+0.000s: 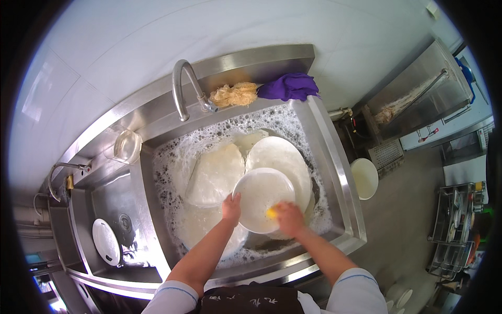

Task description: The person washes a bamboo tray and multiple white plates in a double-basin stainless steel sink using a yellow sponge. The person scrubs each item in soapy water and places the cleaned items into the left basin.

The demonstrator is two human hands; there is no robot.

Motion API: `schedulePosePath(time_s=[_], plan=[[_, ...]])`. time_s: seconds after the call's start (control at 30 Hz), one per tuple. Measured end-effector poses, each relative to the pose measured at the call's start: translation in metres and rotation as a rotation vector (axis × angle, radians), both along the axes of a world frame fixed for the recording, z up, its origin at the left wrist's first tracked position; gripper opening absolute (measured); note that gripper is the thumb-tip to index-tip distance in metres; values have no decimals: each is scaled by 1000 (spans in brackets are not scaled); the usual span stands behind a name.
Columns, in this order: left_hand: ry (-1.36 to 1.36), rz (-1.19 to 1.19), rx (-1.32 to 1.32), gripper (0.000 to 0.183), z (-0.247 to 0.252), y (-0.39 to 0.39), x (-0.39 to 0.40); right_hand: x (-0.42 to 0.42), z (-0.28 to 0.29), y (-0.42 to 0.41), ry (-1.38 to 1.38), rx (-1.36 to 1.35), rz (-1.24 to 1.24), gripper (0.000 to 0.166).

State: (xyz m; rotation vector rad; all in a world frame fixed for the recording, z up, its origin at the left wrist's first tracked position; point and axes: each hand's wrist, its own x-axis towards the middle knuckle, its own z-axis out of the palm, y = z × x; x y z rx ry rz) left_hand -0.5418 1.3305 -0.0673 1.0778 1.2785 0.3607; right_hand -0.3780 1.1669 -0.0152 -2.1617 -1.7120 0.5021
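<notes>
Soapy water fills a large stainless steel sink [355, 219], with several large pale plates partly under it. My left hand [231, 208] grips the left rim of a round white plate [261, 192], thumb over the edge. In my right hand [289, 219], blurred, is a yellow sponge [272, 212] against the lower right of that plate's face. A big white plate [280, 157] lies behind the held one. To its left is another pale dish [217, 172] in the water.
A curved faucet [180, 86], a tan mesh scrubber [235, 94] and a purple cloth [290, 87] are at the sink's back edge. The left basin holds a white oval plate [106, 241]; a clear container [127, 146] sits behind it. A white bucket [364, 179] stands to the right.
</notes>
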Motion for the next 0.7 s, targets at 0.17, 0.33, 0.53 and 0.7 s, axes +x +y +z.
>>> schedulePosePath(time_s=[0.17, 0.33, 0.53, 0.7], plan=[[100, -70, 304, 37, 59, 6, 8, 2, -13, 69, -37, 270, -349, 37], [45, -31, 567, 36, 82, 27, -10, -74, 17, 131, 238, 686, -245, 31], [53, -274, 1196, 57, 166, 46, -35, -84, -5, 53, 216, 279, 100, 28], [-64, -313, 1510, 46, 221, 55, -87, -51, 14, 27, 71, 233, 30, 21]])
